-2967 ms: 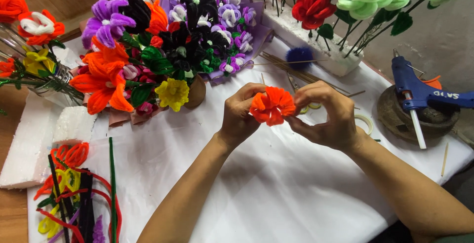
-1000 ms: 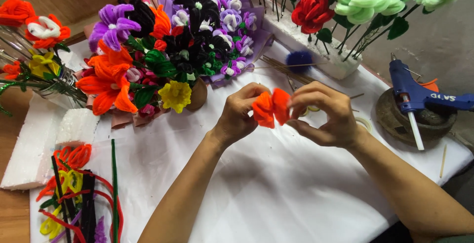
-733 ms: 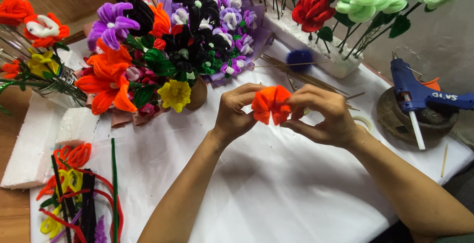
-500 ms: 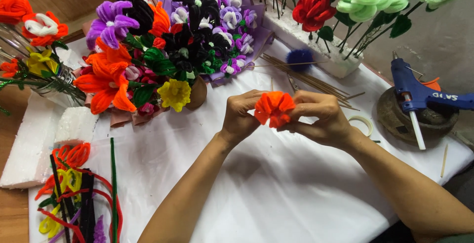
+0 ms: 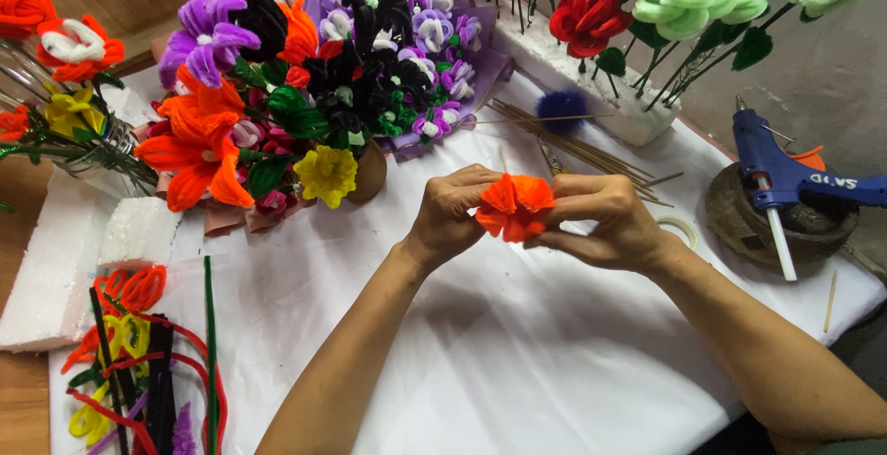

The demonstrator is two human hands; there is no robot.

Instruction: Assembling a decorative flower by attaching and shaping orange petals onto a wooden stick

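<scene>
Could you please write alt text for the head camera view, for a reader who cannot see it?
Two bare hands, left hand and right hand, pinch an orange pipe-cleaner flower between their fingertips above a white-covered table. Behind it lies a bouquet of pipe-cleaner flowers, loose pipe cleaners lie at the left, and a blue glue gun rests at the right.

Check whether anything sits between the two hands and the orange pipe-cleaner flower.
Nothing visible does. The left hand and right hand both pinch the orange pipe-cleaner flower directly, above the white tablecloth.
</scene>
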